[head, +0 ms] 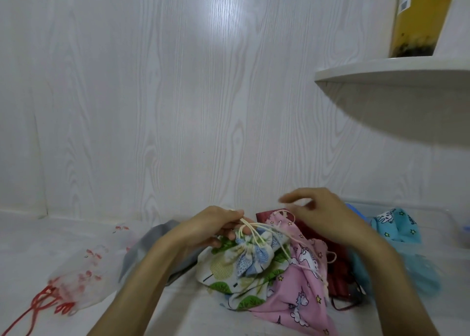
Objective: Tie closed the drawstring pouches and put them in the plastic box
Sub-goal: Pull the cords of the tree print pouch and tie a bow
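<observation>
Landmark is the tree-print pouch (244, 264), mid-tabletop (30, 239), mouth gathered shut. Far left of it, a sheer pouch with red flowers (84, 277) lies flat, its red cord (40, 302) trailing toward the near edge. Nearer, just left and behind the tree-print pouch, a grey pouch (152, 244), partly under the left forearm. Left hand (216, 226) sits at the pouch's upper left, fingers (234, 217) curled and pinching the cream drawstrings (256, 234) that run down to the gathered mouth. Right hand (320, 216) hovers up and right of the pouch, fingers loosely spread, holding nothing; slightly blurred. Touching the pouch's right side, a pink unicorn pouch (300, 292) with pale cord loose on top. Right of that and behind, a dark red pouch (338, 277), partly hidden by the right arm. Farther right, the clear plastic box (437, 213) holds a blue unicorn pouch (396, 223); a blue clip shows on its rim. High above right, a white corner shelf (391, 71) with a yellow container (422, 17).
</observation>
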`<state>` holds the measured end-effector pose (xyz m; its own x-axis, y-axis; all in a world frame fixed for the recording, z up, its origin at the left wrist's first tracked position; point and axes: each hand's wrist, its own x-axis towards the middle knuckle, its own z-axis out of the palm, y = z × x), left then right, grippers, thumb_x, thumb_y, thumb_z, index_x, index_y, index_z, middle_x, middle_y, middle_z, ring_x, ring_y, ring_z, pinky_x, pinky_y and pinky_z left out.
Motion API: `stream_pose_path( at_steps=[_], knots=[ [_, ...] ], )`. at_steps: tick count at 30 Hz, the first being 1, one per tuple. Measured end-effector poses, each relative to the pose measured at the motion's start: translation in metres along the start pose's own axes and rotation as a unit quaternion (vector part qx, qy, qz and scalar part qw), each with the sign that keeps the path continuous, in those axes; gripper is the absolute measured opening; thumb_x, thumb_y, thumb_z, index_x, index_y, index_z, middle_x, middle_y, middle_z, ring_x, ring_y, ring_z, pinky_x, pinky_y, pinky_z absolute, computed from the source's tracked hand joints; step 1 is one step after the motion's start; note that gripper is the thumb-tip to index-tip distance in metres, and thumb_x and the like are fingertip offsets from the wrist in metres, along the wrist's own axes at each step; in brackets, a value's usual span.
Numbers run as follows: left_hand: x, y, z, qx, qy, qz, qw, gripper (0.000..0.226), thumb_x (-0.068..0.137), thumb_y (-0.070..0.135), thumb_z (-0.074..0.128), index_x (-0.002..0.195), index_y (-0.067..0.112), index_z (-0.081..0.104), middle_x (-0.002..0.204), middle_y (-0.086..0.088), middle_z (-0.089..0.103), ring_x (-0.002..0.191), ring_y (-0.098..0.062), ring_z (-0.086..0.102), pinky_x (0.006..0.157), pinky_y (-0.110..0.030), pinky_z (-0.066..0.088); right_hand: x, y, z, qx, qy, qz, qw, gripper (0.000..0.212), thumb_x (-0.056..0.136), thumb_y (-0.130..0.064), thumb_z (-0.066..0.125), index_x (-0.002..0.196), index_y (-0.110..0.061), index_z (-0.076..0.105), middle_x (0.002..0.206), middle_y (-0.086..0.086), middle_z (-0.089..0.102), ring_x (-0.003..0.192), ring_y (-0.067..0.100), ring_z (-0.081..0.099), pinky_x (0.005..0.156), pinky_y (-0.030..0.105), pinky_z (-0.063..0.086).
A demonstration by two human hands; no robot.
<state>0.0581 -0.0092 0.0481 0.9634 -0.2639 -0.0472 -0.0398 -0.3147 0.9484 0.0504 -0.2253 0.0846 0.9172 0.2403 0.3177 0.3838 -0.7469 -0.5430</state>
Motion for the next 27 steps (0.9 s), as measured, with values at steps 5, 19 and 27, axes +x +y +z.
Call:
stream_pose_path(
  at_steps=[5, 19, 27],
  knots=[
    [0.001, -0.006, -0.002, -0.008, -0.006, 0.031, 0.999, 0.036, 0.092, 0.04, 0.054, 0.103, 0.012, 0.075, 0.054, 0.008, 0.043, 0.054, -0.003, 0.039, 0.047, -0.013, 0.028, 0.006, -0.012, 0.035, -0.051, -0.145, -0.027, 0.988, 0.016, 0.087, -0.029, 0.064, 0.097, -0.023, 0.075, 0.088, -0.004, 0.074, 0.07, 0.004, 0.066, 0.064, 0.017, 0.052],
    [0.001, -0.003, 0.007, -0.149, -0.004, 0.023, 0.989, 0.023, 0.091, 0.029, 0.06, 0.088, 0.011, 0.075, 0.055, 0.008, 0.062, 0.046, 0.001, 0.048, 0.04, -0.011, 0.03, -0.006, -0.026, 0.008, 0.112, -0.02, -0.005, 0.994, 0.012, 0.075, -0.03, 0.077, 0.078, -0.018, 0.078, 0.061, -0.001, 0.072, 0.049, 0.0, 0.059, 0.047, 0.011, 0.042],
    [-0.006, 0.002, 0.004, -0.161, -0.002, 0.009, 0.987, 0.038, 0.061, 0.039, 0.077, 0.094, 0.02, 0.078, 0.07, 0.007, 0.064, 0.061, 0.001, 0.055, 0.049, -0.013, 0.036, -0.015, -0.039, 0.011, 0.047, -0.097, -0.039, 0.993, 0.01, 0.081, -0.029, 0.072, 0.087, -0.024, 0.078, 0.077, -0.003, 0.075, 0.07, 0.013, 0.07, 0.058, 0.011, 0.049]
  ],
)
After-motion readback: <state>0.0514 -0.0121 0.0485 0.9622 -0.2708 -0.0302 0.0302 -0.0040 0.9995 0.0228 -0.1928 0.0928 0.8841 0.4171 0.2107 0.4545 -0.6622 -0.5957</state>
